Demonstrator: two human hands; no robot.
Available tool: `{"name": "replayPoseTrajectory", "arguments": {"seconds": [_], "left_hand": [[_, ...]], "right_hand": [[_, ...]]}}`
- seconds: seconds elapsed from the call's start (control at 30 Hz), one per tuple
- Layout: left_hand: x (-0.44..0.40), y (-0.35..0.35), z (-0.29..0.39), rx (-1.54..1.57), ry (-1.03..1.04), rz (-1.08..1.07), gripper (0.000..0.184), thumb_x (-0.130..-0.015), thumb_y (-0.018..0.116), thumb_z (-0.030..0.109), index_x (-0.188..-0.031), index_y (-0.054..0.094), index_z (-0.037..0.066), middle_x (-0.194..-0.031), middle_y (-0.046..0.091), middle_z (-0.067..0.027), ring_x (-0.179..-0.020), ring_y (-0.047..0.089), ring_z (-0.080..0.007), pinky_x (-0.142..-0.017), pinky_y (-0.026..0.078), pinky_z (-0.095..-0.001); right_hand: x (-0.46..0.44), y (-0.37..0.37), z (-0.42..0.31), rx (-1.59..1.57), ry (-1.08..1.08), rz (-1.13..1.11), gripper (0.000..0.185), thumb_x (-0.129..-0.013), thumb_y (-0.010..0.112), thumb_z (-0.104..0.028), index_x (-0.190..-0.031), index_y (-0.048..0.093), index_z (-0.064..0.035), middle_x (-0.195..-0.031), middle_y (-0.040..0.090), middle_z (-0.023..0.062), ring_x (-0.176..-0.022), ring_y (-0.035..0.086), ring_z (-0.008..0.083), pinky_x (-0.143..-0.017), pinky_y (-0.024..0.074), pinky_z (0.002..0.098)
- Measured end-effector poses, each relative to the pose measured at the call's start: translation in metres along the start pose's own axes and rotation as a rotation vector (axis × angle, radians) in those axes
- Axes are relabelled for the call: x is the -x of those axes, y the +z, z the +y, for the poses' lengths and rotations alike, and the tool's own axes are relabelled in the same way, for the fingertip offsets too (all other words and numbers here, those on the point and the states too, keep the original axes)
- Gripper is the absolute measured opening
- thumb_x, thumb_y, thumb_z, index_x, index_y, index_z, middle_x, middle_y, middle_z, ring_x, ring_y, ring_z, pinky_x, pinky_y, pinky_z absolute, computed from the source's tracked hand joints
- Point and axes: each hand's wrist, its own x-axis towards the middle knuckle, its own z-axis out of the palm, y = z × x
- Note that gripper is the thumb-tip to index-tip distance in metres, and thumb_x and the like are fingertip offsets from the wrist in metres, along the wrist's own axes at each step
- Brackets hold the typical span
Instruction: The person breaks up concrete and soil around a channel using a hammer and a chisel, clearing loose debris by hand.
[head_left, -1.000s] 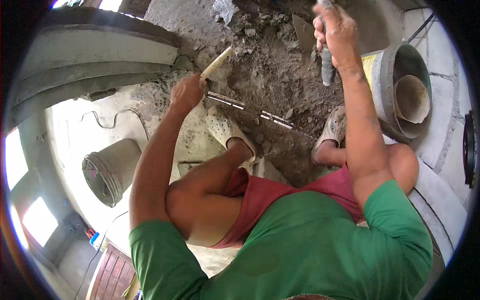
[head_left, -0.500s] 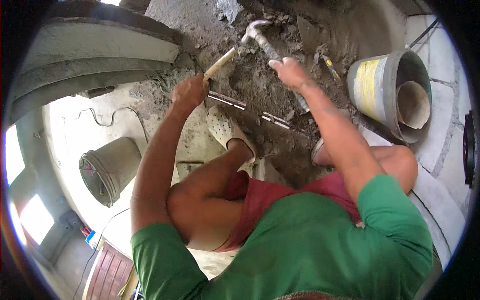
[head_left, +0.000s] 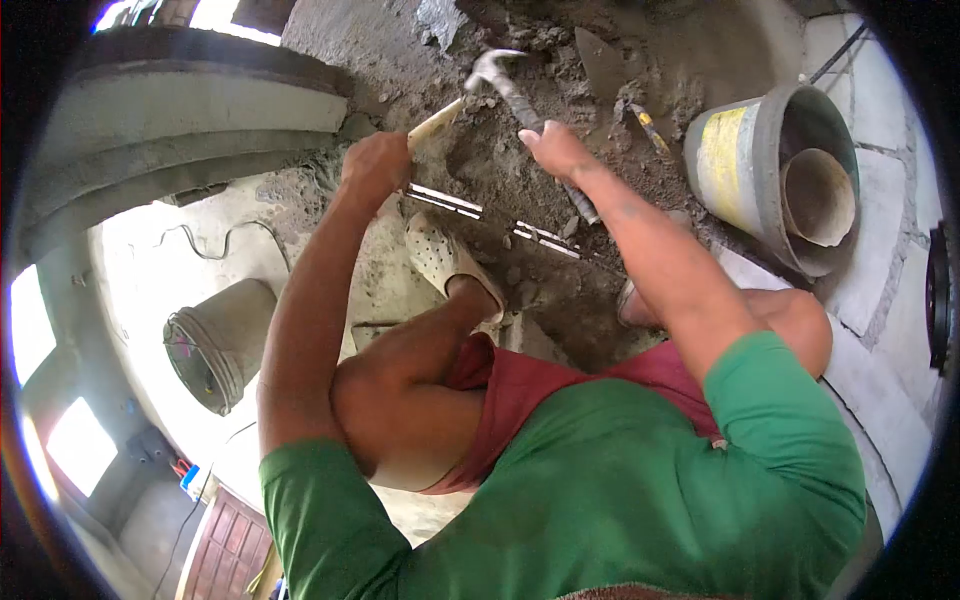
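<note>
My left hand point(head_left: 376, 165) is closed around a pale, stick-like piece point(head_left: 436, 120) whose far end points up and right over the rough dirt. In my right hand point(head_left: 562, 152) is a claw hammer point(head_left: 518, 103), gripped by its dark handle. The hammer's head lies close to the tip of the pale piece; whether they touch I cannot tell. Loose grey soil and rubble point(head_left: 490, 150) spread beneath both hands. Beyond my right hand, a flat pointed blade point(head_left: 600, 62) stands in the soil, near a yellow-and-dark handle point(head_left: 650, 128).
To the right, a large bucket point(head_left: 727, 165) tilts with a smaller round container point(head_left: 820, 198) inside. Another bucket point(head_left: 225, 335) lies tipped at left. Curved concrete steps point(head_left: 190, 110) rise at upper left. Pale blocks point(head_left: 870, 235) line the right side. My clog point(head_left: 440, 255) rests by the dirt.
The hammer has shifted slightly left and down in my right hand, its head nearer the pale piece's tip. The whole view has shifted a little.
</note>
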Motion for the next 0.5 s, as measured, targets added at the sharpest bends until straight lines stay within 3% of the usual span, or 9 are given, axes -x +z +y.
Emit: {"name": "replayPoseTrajectory", "arguments": {"seconds": [0.03,0.1,0.13,0.17,0.2,0.33,0.4,0.47,0.5], "left_hand": [[-0.004,-0.001,-0.002,-0.003,0.028,0.014,0.025,-0.093,0.059,0.027,-0.103,0.064,0.004,-0.093,0.069,-0.0204,-0.092,0.067,-0.0388,-0.08,0.052,-0.051],[-0.009,0.001,-0.003,-0.018,0.009,0.015,0.026,-0.093,0.059,0.027,-0.103,0.064,0.004,-0.092,0.069,-0.0207,-0.091,0.067,-0.0392,-0.079,0.052,-0.0506],[-0.01,0.006,-0.002,-0.024,-0.011,0.011,0.026,-0.093,0.059,0.028,-0.103,0.064,0.005,-0.092,0.069,-0.0209,-0.09,0.067,-0.0395,-0.078,0.053,-0.0502],[-0.005,-0.002,0.004,-0.07,-0.019,-0.006,0.027,-0.092,0.06,0.029,-0.103,0.064,0.005,-0.091,0.069,-0.0211,-0.088,0.068,-0.0398,-0.077,0.054,-0.0492],[-0.003,0.001,0.005,-0.07,-0.014,-0.008,0.027,-0.092,0.06,0.029,-0.103,0.064,0.005,-0.091,0.069,-0.0211,-0.088,0.068,-0.0398,-0.077,0.054,-0.0492],[-0.003,0.001,0.001,-0.032,-0.002,0.02,0.027,-0.092,0.06,0.03,-0.101,0.064,0.005,-0.091,0.069,-0.021,-0.088,0.068,-0.0398,-0.076,0.053,-0.0494],[-0.001,0.001,0.001,-0.023,-0.01,0.02,0.026,-0.092,0.06,0.029,-0.101,0.064,0.005,-0.09,0.069,-0.0208,-0.088,0.068,-0.0399,-0.076,0.053,-0.0496],[-0.004,-0.001,-0.001,-0.004,-0.013,0.0,0.025,-0.093,0.06,0.029,-0.102,0.064,0.006,-0.091,0.07,-0.0196,-0.088,0.067,-0.0398,-0.075,0.053,-0.0499],[-0.005,-0.002,-0.003,-0.008,-0.016,0.002,0.025,-0.093,0.06,0.029,-0.102,0.064,0.006,-0.091,0.07,-0.0196,-0.088,0.067,-0.0398,-0.075,0.053,-0.0499]], "right_hand": [[0.005,-0.016,-0.003,-0.011,0.003,0.014,0.054,-0.093,0.056,-0.049,-0.102,0.061,0.0041,-0.08,0.065,0.0157,-0.065,0.066,0.0286,-0.057,0.0529,0.0424],[0.028,-0.052,-0.014,-0.256,0.401,-0.162,0.056,-0.092,0.058,-0.049,-0.105,0.06,0.0055,-0.082,0.066,0.015,-0.065,0.066,0.0283,-0.057,0.0534,0.0405],[0.026,-0.056,0.004,-0.275,0.348,-0.124,0.058,-0.091,0.059,-0.051,-0.106,0.06,0.0048,-0.082,0.066,0.0148,-0.064,0.065,0.027,-0.055,0.0537,0.041],[0.029,-0.075,0.0,-0.269,0.316,-0.083,0.055,-0.095,0.058,-0.047,-0.112,0.056,0.0059,-0.081,0.061,0.0085,-0.052,0.053,0.0142,-0.041,0.0459,0.0286],[0.03,-0.1,-0.005,-0.424,0.288,-0.081,0.052,-0.095,0.059,-0.044,-0.11,0.056,0.006,-0.08,0.06,0.0069,-0.051,0.05,0.0115,-0.04,0.0438,0.0267],[0.004,-0.17,-0.023,-0.716,-0.046,0.37,0.039,-0.094,0.062,-0.04,-0.084,0.057,-0.0025,-0.07,0.06,0.007,-0.051,0.054,0.0119,-0.042,0.0458,0.0289],[0.029,-0.197,-0.097,-0.853,-0.011,0.579,0.029,-0.099,0.057,-0.035,-0.09,0.053,-0.0075,-0.062,0.048,-0.0038,-0.047,0.043,0.0066,-0.042,0.0383,0.0252],[-0.002,-0.147,-0.077,-0.931,-0.092,0.706,0.044,-0.094,0.06,-0.045,-0.08,0.057,-0.0034,-0.064,0.06,0.0082,-0.049,0.058,0.0157,-0.044,0.0472,0.0312],[0.008,-0.12,-0.073,-0.793,-0.036,0.527,0.045,-0.095,0.057,-0.046,-0.083,0.057,-0.0018,-0.061,0.06,0.0119,-0.047,0.06,0.0204,-0.047,0.0492,0.0347]]}}
